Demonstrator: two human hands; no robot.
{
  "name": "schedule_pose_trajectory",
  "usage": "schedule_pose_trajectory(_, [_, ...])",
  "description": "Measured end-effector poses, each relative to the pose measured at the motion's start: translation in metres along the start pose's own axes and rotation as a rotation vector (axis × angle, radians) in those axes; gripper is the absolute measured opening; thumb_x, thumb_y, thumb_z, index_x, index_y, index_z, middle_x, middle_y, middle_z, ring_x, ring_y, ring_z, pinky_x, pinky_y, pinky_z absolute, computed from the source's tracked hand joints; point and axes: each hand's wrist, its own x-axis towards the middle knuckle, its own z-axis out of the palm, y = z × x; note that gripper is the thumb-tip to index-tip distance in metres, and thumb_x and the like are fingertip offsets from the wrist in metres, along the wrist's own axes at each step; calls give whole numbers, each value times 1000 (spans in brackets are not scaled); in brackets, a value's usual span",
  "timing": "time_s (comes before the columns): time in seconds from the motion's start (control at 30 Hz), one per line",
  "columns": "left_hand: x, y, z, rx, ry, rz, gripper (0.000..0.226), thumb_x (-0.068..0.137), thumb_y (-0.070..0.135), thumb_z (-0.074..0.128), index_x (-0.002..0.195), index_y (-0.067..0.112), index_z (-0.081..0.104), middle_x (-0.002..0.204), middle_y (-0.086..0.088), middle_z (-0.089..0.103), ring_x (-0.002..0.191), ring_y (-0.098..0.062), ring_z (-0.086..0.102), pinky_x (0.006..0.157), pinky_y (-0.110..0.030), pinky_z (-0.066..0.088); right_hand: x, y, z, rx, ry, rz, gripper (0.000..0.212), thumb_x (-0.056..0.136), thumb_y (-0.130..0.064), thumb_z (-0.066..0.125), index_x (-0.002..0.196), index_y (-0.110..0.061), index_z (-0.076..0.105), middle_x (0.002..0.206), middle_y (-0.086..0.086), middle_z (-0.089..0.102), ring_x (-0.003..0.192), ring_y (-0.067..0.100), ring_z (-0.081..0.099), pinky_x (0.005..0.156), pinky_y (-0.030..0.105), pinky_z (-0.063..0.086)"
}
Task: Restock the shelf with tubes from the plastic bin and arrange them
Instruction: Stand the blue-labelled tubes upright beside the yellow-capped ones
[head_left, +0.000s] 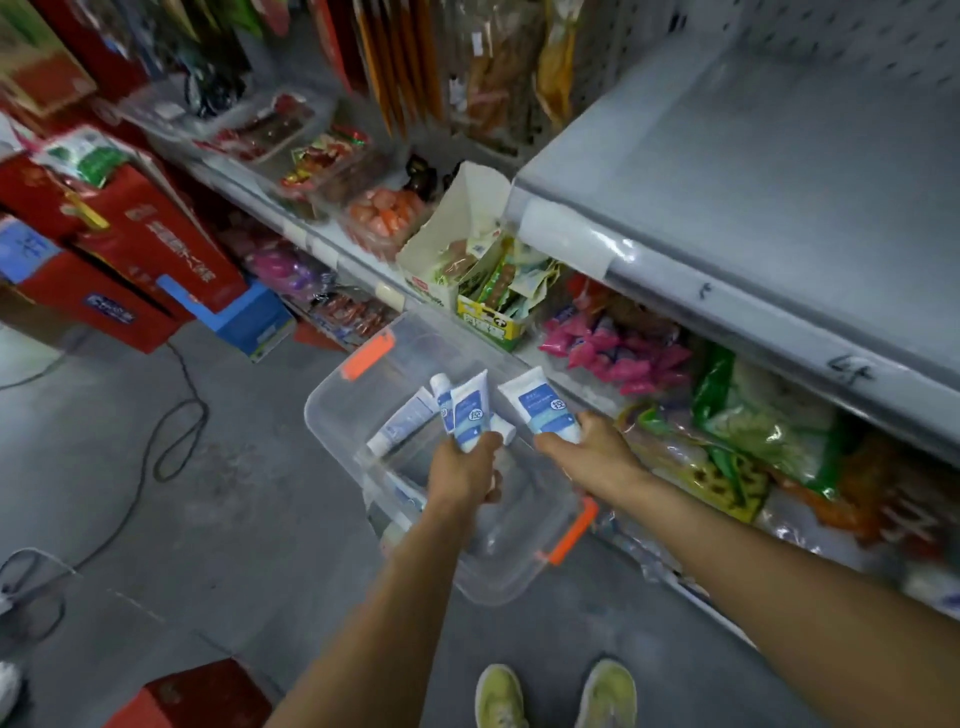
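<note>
A clear plastic bin (332, 410) with orange latches stands on the floor below the shelves. My left hand (462, 473) grips two white-and-blue tubes (467, 410) above the bin. My right hand (592, 447) holds one white-and-blue tube (540, 402) by its lower end, over the bin's right side. More tubes lie inside the bin, one (402, 423) at the left and one (408, 499) partly hidden under my left hand. The grey upper shelf (779, 171) on the right is bare.
Lower shelf holds snack packets, pink bags (623, 348) and a yellow carton (493, 322). Red boxes (130, 260) stack at the left. A black cable (171, 426) loops on the grey floor. A red crate (197, 696) sits near my feet (556, 696).
</note>
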Motion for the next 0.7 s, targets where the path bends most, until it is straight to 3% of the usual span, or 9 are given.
schedule_pose_trajectory(0.17, [-63,12,10,202,-60,221,26,91,22,63,109,13,47,79,-10,59,56,-17,51,46,-27,44,-60,-5,-44,100,62,-111,45,65,-51,66,98,-21,57,88,-1,67,76,18,63,64,30,52])
schedule_pose_trajectory(0.27, [-108,9,20,221,-30,314,28,90,22,63,110,14,45,84,-10,60,57,-17,52,44,-27,42,-101,11,-77,102,84,-172,27,79,-44,64,89,-23,50,82,-2,61,61,12,54,53,23,38])
schedule_pose_trajectory(0.37, [-163,-1,43,203,-24,402,25,89,20,64,105,13,47,80,-9,60,54,-16,51,44,-25,40,-154,33,-115,130,110,-207,28,82,-44,60,95,-20,52,83,1,60,56,10,50,49,22,33])
schedule_pose_trajectory(0.5, [-249,-29,93,199,-78,502,29,86,24,65,108,14,49,85,-10,63,63,-21,58,55,-31,48,-235,79,-175,194,166,-266,39,72,-56,51,97,-25,51,94,1,60,70,17,58,59,31,48])
schedule_pose_trajectory(0.6, [-324,-50,136,143,-151,569,32,80,36,67,104,23,50,94,-16,68,70,-26,61,59,-34,46,-303,119,-227,223,192,-332,21,92,-36,46,101,-16,47,90,1,52,67,12,48,48,18,42])
schedule_pose_trajectory(0.7, [-399,-65,176,87,-209,613,31,82,37,60,108,22,51,94,-15,63,71,-28,59,52,-35,46,-368,158,-279,205,233,-390,20,95,-30,41,112,-19,43,95,-5,52,77,9,51,60,25,43])
